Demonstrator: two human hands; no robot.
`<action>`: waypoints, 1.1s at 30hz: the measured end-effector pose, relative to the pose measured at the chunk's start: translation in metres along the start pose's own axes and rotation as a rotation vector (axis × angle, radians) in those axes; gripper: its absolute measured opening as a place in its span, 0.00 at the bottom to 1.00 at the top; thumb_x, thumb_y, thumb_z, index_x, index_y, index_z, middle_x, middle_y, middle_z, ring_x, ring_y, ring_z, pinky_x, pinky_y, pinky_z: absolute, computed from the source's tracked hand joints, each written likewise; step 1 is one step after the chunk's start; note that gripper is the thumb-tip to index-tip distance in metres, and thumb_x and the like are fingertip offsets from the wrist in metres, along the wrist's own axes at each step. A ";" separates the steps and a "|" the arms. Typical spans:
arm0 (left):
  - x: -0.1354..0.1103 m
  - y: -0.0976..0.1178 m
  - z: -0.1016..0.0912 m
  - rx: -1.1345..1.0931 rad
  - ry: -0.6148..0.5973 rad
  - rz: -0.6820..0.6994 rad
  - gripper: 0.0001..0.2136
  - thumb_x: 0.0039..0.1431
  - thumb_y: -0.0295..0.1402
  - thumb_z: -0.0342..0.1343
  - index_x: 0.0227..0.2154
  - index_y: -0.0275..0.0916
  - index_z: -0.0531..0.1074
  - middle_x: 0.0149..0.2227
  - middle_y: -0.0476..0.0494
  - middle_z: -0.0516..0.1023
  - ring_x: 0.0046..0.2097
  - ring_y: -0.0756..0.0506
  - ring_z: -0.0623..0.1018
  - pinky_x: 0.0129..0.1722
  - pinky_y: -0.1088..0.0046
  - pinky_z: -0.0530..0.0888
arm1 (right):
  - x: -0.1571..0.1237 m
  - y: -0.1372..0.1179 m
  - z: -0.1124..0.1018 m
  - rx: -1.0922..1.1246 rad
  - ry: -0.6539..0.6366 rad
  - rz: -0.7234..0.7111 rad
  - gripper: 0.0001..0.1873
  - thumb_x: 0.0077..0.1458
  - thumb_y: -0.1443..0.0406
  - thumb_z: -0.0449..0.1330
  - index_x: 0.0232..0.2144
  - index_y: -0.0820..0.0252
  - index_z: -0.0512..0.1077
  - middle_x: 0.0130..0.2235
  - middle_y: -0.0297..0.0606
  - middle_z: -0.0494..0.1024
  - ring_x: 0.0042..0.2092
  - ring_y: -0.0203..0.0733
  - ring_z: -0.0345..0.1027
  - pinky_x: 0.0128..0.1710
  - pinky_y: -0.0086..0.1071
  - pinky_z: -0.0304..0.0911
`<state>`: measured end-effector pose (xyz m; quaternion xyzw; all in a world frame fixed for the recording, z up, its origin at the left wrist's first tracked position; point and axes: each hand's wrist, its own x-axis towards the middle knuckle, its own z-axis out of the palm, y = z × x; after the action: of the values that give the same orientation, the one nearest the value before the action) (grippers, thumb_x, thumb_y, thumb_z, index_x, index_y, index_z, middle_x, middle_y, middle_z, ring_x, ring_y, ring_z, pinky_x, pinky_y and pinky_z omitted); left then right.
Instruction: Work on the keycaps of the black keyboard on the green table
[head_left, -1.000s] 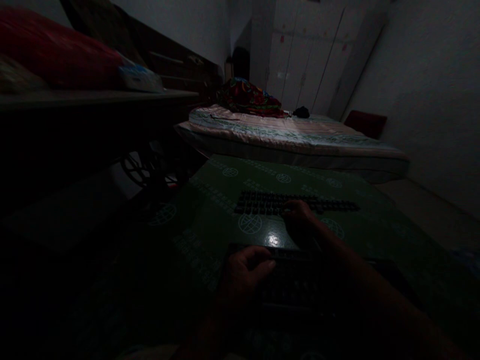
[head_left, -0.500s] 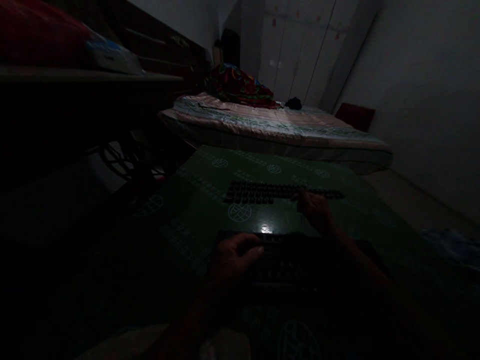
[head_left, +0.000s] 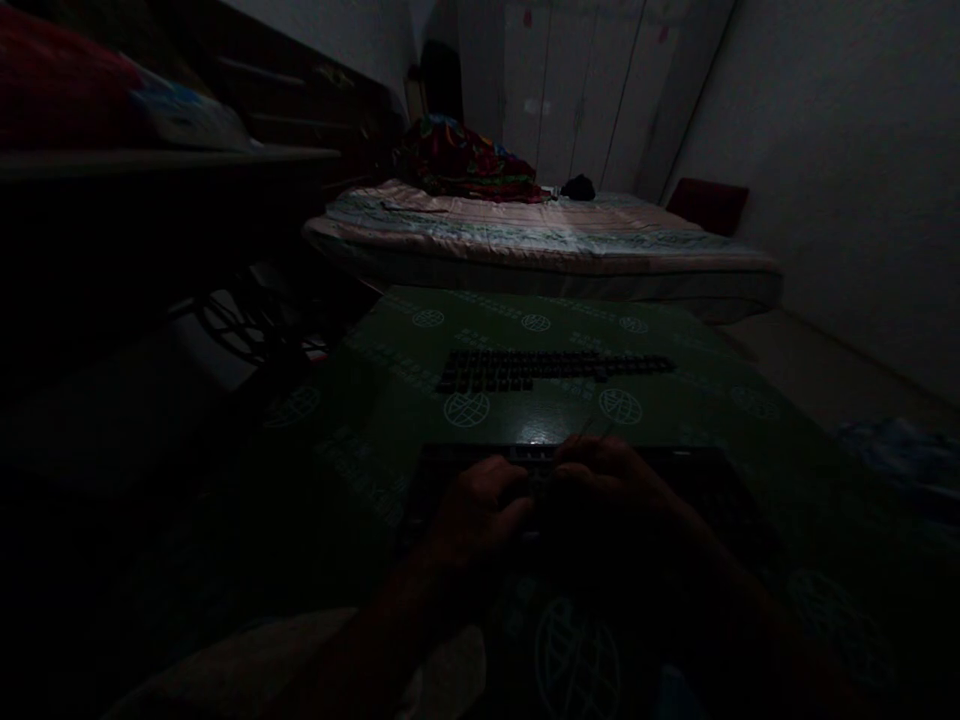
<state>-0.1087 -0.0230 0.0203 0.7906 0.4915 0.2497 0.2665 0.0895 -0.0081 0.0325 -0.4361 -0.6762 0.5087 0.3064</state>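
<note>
A dark keyboard (head_left: 442, 465) lies on the green table (head_left: 360, 420), much of it hidden by my hands and shadow. My left hand (head_left: 480, 505) rests over its left part, fingers bent, thumb close to the fingertips. Beside it, my right hand (head_left: 600, 470) is closed above the middle of the keyboard, fingertips pinched low. Two thin wires stick up from the right hand, apparently a wire keycap puller (head_left: 585, 430); any keycap in the fingertips is too dark to make out. Behind the keyboard, rows of loose black keycaps (head_left: 495, 370) are laid out, one slightly apart at the front.
A bed (head_left: 540, 240) with striped sheet and red patterned blanket (head_left: 472, 165) stands beyond the table. At left is a dark shelf (head_left: 285, 155) with red and blue bundles, above a spoked wheel (head_left: 236, 325). Light cloth (head_left: 442, 675) shows at the bottom; the room is dim.
My right hand has come back from the keycap rows to the keyboard, next to my left hand. The left hand stays on the keyboard. The view has shifted slightly.
</note>
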 end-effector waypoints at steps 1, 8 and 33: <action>0.001 0.000 0.001 0.019 -0.016 0.014 0.07 0.49 0.29 0.52 0.31 0.39 0.73 0.33 0.47 0.73 0.36 0.48 0.73 0.35 0.75 0.69 | 0.001 0.000 0.000 -0.024 -0.018 -0.021 0.09 0.51 0.63 0.57 0.30 0.64 0.70 0.26 0.33 0.71 0.28 0.33 0.64 0.26 0.24 0.59; 0.004 -0.003 0.008 0.128 -0.130 0.107 0.11 0.51 0.29 0.50 0.37 0.41 0.73 0.33 0.46 0.71 0.38 0.46 0.70 0.37 0.72 0.67 | 0.007 0.004 -0.001 -0.203 -0.049 -0.212 0.11 0.53 0.61 0.55 0.31 0.64 0.72 0.28 0.36 0.74 0.31 0.36 0.68 0.29 0.25 0.61; 0.004 0.000 0.014 0.136 -0.083 -0.035 0.02 0.47 0.29 0.50 0.27 0.39 0.64 0.29 0.48 0.68 0.32 0.48 0.69 0.30 0.75 0.65 | 0.015 0.003 0.018 -0.467 0.006 -0.311 0.12 0.53 0.59 0.55 0.25 0.62 0.71 0.23 0.34 0.71 0.25 0.33 0.63 0.23 0.24 0.53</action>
<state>-0.0973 -0.0219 0.0105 0.8078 0.5098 0.1779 0.2364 0.0685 -0.0018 0.0236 -0.3874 -0.8330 0.2847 0.2738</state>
